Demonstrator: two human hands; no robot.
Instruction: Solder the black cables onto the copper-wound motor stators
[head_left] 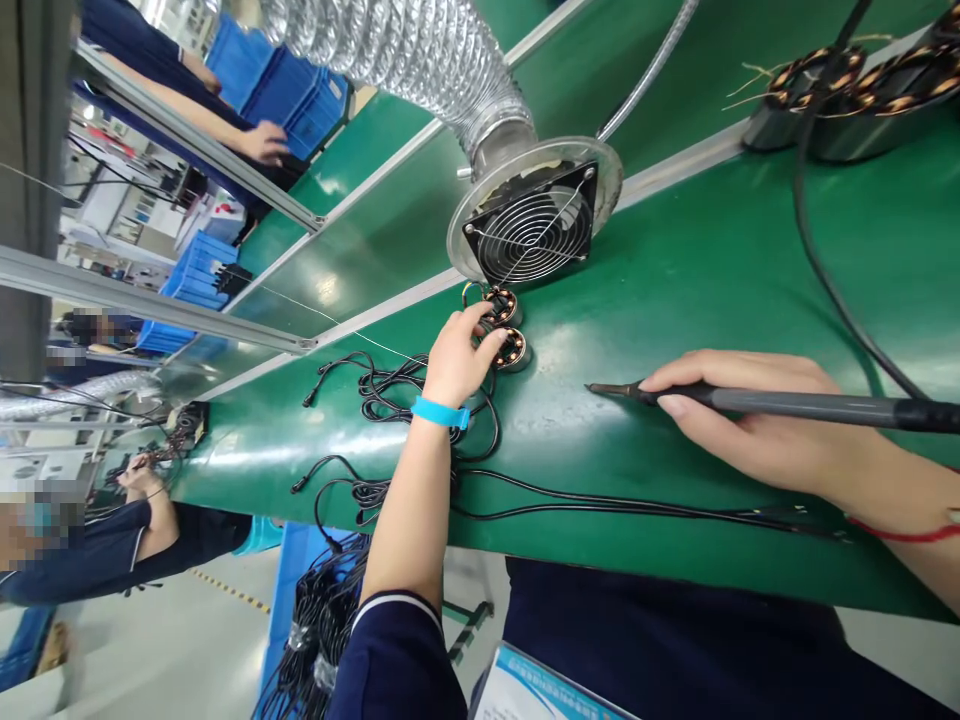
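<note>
My right hand (757, 420) grips a soldering iron (795, 402), whose dark tip points left just over the green bench. My left hand (461, 355), wearing a blue wristband (441, 412), has its thumb and fingers on a small motor stator (512, 348) with copper windings. Touching that one is a second small stator (501, 304), just below the round fan guard. Part of both stators is hidden by my fingers. Black cables (394, 390) lie coiled beside and under my left forearm, and two long leads run right along the bench's near edge.
A fan with a wire guard (532, 238) on a foil duct (420, 60) stands behind the stators. Larger stators (862, 110) sit back right, with a dark cord (806, 220) hanging in front. A blue bin of cables (322, 610) is at lower left. Co-workers are at left.
</note>
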